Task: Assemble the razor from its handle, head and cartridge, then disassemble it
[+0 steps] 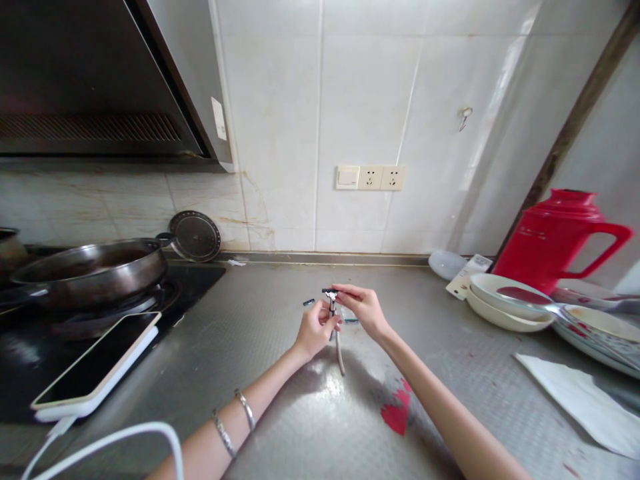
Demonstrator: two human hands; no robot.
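The likeliest trouble is a slip: the T-shaped gadget (333, 305) is small, and if the left hand (314, 330) loosened while the right hand (367, 310) pulled on the black bar (327, 291), the gadget could twist free and drop to the tabletop (300, 433). Too much sideways force might crack or bend its narrow stem. The small black piece (309, 302), lying just beside the left hand, could be knocked away by a knuckle, and the thin grey tube (341, 357) might be dragged if it is joined on, which I can't tell. The gadget sits in the centre of the frame, above the tabletop, roughly upright, with a dark crosspiece on top, a white part under it and a slim, dark, partly shiny stem. The left fingers are closed around the stem; the right fingers are pinched at the bar's end. A clear packet (349, 315) lies behind, between the hands; its contents are too small to make out.
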